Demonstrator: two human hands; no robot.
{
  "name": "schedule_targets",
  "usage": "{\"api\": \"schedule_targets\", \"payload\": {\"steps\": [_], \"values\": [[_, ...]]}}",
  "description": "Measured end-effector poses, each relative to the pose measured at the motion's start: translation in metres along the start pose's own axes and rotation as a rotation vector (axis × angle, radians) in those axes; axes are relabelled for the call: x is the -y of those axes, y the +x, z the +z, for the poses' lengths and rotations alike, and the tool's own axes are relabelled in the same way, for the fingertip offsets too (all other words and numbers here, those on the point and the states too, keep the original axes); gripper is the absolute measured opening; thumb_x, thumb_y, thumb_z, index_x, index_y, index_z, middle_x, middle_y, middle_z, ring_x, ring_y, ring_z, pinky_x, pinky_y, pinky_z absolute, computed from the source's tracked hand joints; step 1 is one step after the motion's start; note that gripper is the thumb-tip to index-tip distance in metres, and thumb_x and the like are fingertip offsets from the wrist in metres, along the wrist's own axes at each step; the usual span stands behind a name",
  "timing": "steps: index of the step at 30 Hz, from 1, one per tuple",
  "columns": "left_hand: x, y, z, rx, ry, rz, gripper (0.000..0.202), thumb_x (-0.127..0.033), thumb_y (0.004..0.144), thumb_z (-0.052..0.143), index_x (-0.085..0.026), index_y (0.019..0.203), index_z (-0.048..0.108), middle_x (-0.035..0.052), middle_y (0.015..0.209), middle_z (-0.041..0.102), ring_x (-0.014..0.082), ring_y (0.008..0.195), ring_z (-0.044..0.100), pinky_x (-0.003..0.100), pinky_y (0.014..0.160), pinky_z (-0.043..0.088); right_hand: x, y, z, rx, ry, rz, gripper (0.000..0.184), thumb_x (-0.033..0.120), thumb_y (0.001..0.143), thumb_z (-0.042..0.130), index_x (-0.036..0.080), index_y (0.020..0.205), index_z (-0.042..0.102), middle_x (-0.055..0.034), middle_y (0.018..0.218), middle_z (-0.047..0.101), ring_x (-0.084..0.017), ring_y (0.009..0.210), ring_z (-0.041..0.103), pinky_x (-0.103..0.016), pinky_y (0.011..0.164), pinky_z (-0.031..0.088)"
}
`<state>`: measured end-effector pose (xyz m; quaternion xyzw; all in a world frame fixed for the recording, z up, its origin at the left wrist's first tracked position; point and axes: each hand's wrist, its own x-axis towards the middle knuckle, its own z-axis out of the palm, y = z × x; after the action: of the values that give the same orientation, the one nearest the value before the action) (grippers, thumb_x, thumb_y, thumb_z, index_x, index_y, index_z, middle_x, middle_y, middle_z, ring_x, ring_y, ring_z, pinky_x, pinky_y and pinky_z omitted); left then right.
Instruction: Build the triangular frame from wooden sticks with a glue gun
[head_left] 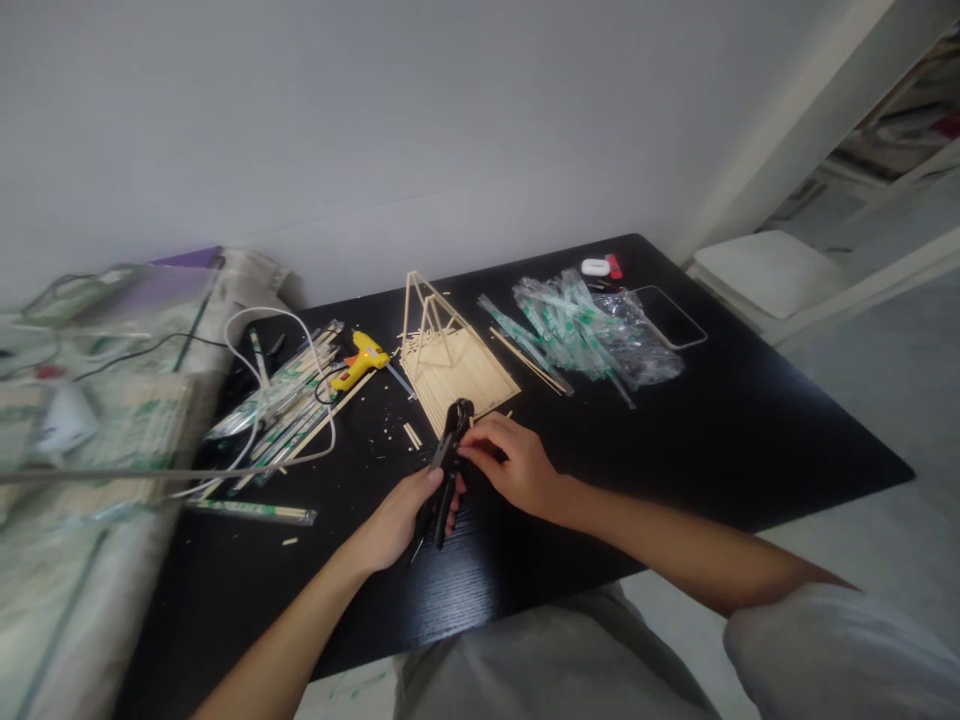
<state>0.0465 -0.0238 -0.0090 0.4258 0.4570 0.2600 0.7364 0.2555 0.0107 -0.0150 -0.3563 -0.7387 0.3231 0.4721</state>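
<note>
My left hand (401, 515) is wrapped around the handles of a black plier-like tool (448, 450), its head pointing away from me. Close against that head, my right hand (517, 465) is closed in a pinch. A small pale bit of thin wooden stick (471, 422) shows at its fingertips; the rest is hidden by the fingers. Just beyond both hands lies a flat panel of wooden sticks (457, 375) side by side, with a triangular stick frame (411, 310) standing at its far end.
Left of the panel are a yellow glue gun (361, 360), wrapped chopsticks (289, 420) and a white cable (332, 410). Torn plastic wrappers (577, 325), a phone-like slab (670, 316) and a white earbud case (595, 267) lie to the right on the black table (750, 420).
</note>
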Motion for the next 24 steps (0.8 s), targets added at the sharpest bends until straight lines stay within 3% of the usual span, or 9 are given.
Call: {"api": "schedule_targets", "payload": {"steps": [12, 18, 24], "values": [[0.001, 0.002, 0.002, -0.029, 0.0, 0.022, 0.053, -0.064, 0.09, 0.056, -0.012, 0.098, 0.067, 0.0056, 0.08, 0.064, 0.0171, 0.064, 0.062, 0.031, 0.061, 0.053, 0.002, 0.001, -0.004, 0.102, -0.076, 0.002, 0.006, 0.02, 0.099, 0.051, 0.022, 0.095, 0.055, -0.005, 0.09, 0.056, -0.017, 0.077, 0.056, -0.031, 0.069, 0.048], [0.0, 0.003, 0.002, -0.049, -0.032, 0.052, 0.056, -0.065, 0.087, 0.06, -0.011, 0.096, 0.069, 0.0057, 0.077, 0.064, 0.0172, 0.061, 0.062, 0.03, 0.056, 0.052, 0.002, 0.002, -0.007, 0.046, -0.007, 0.077, 0.006, 0.022, 0.096, 0.053, 0.022, 0.09, 0.052, -0.0027, 0.086, 0.054, -0.016, 0.072, 0.054, -0.028, 0.064, 0.046], [-0.006, 0.005, -0.004, -0.127, -0.174, 0.124, 0.053, -0.063, 0.084, 0.062, -0.011, 0.092, 0.07, 0.0066, 0.075, 0.065, 0.0186, 0.062, 0.062, 0.032, 0.058, 0.054, -0.005, 0.005, -0.013, -0.051, 0.09, 0.253, 0.013, 0.023, 0.094, 0.05, 0.022, 0.082, 0.048, 0.002, 0.07, 0.048, -0.014, 0.062, 0.046, -0.028, 0.059, 0.039]]}}
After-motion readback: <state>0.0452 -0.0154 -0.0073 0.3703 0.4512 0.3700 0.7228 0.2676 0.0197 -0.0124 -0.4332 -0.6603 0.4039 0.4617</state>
